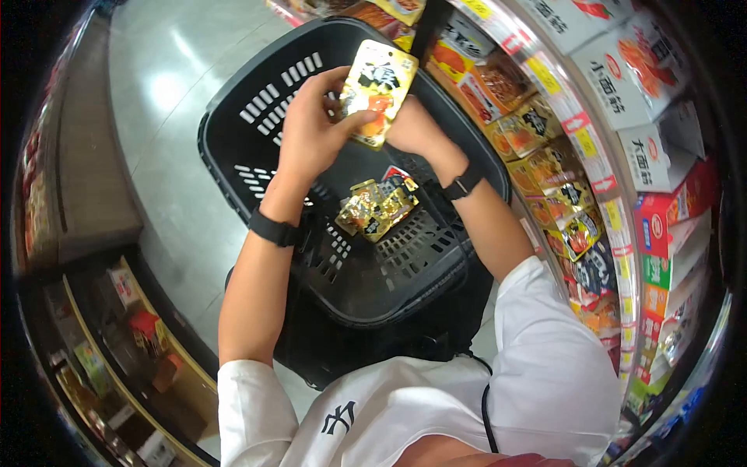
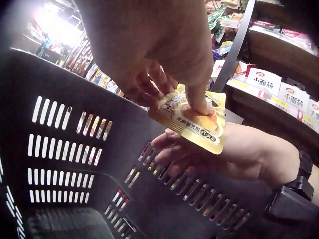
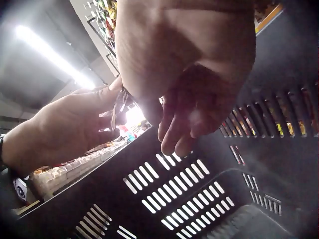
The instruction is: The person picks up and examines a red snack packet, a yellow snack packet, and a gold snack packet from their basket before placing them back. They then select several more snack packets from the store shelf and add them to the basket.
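A gold snack packet (image 1: pixel 378 92) is pinched between the thumb and fingers of my left hand (image 1: pixel 313 124), above a black basket (image 1: pixel 366 307). In the left wrist view the packet (image 2: pixel 192 119) lies under my left thumb, and my right hand (image 2: pixel 219 152) is just below it with fingers loosely bent and nothing visible in them. From the head view, the packet partly hides my right hand (image 1: pixel 420 132). The right wrist view shows my right hand's fingers (image 3: pixel 174 132) hanging down beside the packet's edge. Several gold packets (image 1: pixel 377 208) lie on the basket's floor.
Shelves with packets (image 1: pixel 529 128) and white boxes (image 1: pixel 611 86) stand along the basket's right side. Grey floor (image 1: pixel 167 132) runs to the left, with another shelf unit (image 1: pixel 117 335) at the lower left. A black bag (image 1: pixel 373 354) is between the basket and the body.
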{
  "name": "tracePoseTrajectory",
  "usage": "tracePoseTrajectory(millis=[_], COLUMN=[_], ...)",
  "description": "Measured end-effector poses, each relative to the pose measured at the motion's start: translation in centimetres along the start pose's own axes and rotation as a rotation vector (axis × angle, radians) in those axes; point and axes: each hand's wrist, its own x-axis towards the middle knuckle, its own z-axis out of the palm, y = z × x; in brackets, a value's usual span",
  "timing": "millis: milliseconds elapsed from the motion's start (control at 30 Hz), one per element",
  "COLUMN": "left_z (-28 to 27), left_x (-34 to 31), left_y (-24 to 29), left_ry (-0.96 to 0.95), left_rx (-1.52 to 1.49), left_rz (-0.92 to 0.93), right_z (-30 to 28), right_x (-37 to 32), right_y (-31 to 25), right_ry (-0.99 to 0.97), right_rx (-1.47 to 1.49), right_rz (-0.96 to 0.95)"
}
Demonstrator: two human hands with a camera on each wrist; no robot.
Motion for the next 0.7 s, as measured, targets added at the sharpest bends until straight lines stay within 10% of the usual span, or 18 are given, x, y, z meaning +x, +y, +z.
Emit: tracePoseTrajectory(millis=[700], left_z=[0.5], left_x=[-0.2], left_y=[0.8], left_ry=[0.005], left_rx=[0.079], left_rz=[0.013], right_z=[1.4], right_x=[0.8], right_y=[4.2], right_ry=[0.035], right_rx=[-0.307], right_rz=[-0.137])
